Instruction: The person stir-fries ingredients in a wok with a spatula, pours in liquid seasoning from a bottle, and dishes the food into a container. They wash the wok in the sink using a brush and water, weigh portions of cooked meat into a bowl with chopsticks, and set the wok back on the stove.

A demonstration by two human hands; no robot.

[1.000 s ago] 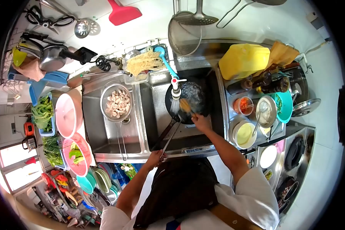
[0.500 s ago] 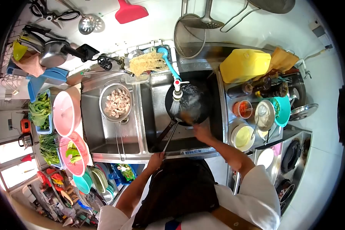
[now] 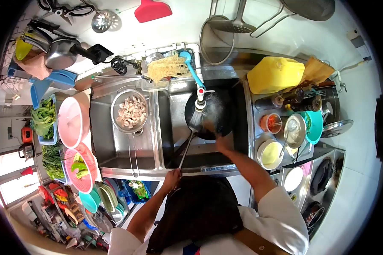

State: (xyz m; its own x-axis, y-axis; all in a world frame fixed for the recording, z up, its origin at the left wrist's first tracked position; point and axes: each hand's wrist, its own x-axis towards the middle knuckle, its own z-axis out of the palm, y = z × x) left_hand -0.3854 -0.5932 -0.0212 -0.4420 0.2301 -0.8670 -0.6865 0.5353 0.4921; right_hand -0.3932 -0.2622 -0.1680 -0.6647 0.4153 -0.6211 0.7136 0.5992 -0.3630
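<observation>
A black wok [image 3: 225,106] sits in the right sink basin, wet inside, its dark handle pointing toward the near left. Water runs from the tap [image 3: 200,104] into it. My left hand [image 3: 172,179] is closed around the shaft of a long-handled metal utensil [image 3: 185,155]; its head lies under the stream at the wok's left side, too unclear to name the kind. Over the wok's near edge, my right hand [image 3: 221,144] is smeared by motion and grips a brown scrubbing brush [image 3: 209,126], also blurred, against the inside.
A strainer of pale meat pieces [image 3: 131,111] rests in the left basin. On the right counter stand a yellow jug [image 3: 274,76], bottles, a container of chopped red pepper [image 3: 270,123] and bowls. Pink baskets [image 3: 73,123] and greens [image 3: 44,119] line the left side.
My right hand and the brush have shifted slightly within the wok. The utensil's head has moved up and left under the water. The whole view has shifted slightly.
</observation>
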